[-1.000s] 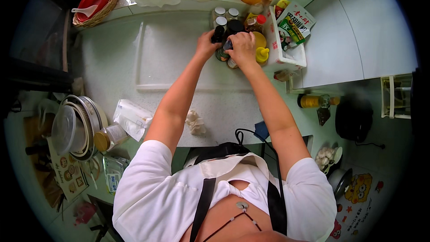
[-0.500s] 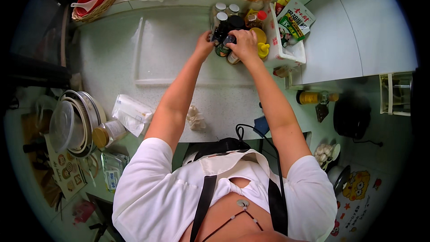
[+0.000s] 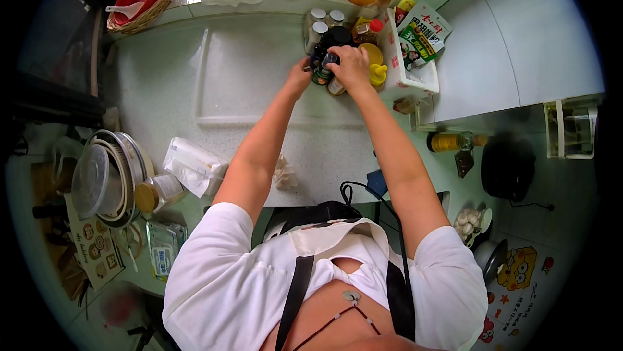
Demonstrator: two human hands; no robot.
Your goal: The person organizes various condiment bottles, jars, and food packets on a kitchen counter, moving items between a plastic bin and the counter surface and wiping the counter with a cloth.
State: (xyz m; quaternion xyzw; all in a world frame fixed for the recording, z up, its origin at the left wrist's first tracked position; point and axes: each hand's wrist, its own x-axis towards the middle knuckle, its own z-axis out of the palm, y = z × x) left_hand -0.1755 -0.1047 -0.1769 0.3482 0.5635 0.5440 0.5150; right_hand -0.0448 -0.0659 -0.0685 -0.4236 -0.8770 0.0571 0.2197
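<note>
A tight group of seasoning jars stands at the far right of the counter. Over its front, my right hand (image 3: 352, 65) has its fingers closed around a dark-capped jar (image 3: 330, 61). My left hand (image 3: 299, 78) is at the group's left side, fingers curled against the dark jars; what its fingertips grip is hidden. Beneath the hands sits a green-labelled jar (image 3: 320, 77), with a small light-labelled bottle (image 3: 335, 87) beside it. Behind are a large black-lidded jar (image 3: 340, 33) and several white-lidded glass jars (image 3: 316, 33). A yellow squeeze bottle top (image 3: 378, 74) shows right of my right hand.
A shallow pale tray (image 3: 243, 68) lies left of the jars. The white foam box (image 3: 405, 81) with packets is to the right. Nearer are a tissue pack (image 3: 195, 164) and a crumpled cloth (image 3: 284, 174); stacked bowls (image 3: 107, 179) stand at the left. A red-capped jar (image 3: 368, 30) is behind.
The left hand has shifted slightly down and left among the jars. The right hand stays on the dark-capped jar, and the whole view has moved a little.
</note>
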